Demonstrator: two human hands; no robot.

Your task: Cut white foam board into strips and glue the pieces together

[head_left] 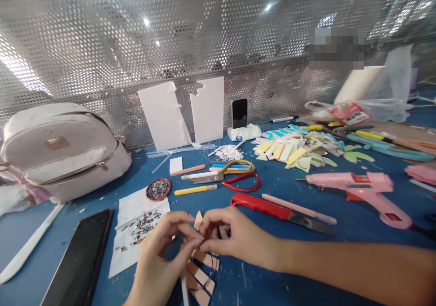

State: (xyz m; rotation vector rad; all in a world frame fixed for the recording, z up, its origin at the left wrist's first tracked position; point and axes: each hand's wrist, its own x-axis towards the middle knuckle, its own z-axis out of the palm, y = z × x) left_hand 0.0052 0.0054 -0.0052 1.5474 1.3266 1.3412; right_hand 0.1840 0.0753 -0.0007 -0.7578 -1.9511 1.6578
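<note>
My left hand (pixel 163 256) and my right hand (pixel 235 235) meet fingertip to fingertip at the lower middle. Both are closed in a pinch over a craft piece of peach card strips (pixel 203 276) with dark edges. Its strips fan out below my fingers, and a pointed peach tip shows above them; my fingers hide its middle. Left of my left hand lies a white paper sheet (pixel 119 251) with scattered small beads or gems (pixel 146 224). A red-rimmed round dish (pixel 158 189) of similar bits sits at its top edge. Just beyond my right hand is a red-handled knife (pixel 260 207).
Scissors (pixel 235 177) and several markers (pixel 195 190) lie ahead. A pink glue gun (pixel 354 185) is at right, a dark phone (pixel 80 260) at left. Behind stand a white backpack (pixel 61 151), white boards (pixel 207 110), cut paper scraps (pixel 296 149) and a perforated metal screen (pixel 190 33).
</note>
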